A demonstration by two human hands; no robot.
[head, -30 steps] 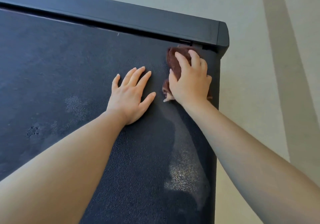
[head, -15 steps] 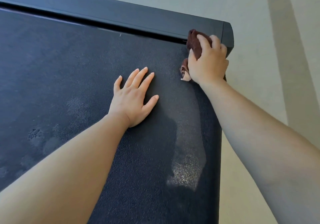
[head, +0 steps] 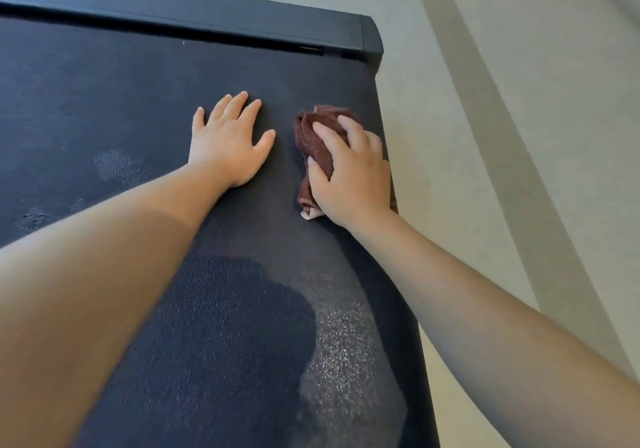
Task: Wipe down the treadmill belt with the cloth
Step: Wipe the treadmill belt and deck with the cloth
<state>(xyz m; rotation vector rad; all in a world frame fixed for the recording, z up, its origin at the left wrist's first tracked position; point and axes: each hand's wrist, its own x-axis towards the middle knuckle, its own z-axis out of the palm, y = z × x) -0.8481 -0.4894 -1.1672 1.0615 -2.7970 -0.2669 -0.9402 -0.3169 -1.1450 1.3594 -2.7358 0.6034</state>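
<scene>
The dark textured treadmill belt [head: 104,101] fills most of the view. My right hand [head: 353,174] presses a bunched brown cloth [head: 311,139] onto the belt near its right edge, fingers curled over the cloth. A pale tag corner of the cloth sticks out under my wrist. My left hand [head: 230,139] lies flat on the belt just left of the cloth, fingers spread, holding nothing.
A black end rail [head: 207,22] runs across the far end of the belt, ending in a rounded corner cap [head: 372,41]. Pale floor [head: 485,101] lies to the right of the treadmill. Lighter dusty patches [head: 117,167] mark the belt at left and lower right.
My right hand pushed the cloth up to the far right corner by the rail, then pulled it back toward me along the belt's right edge. My left hand stayed flat in place.
</scene>
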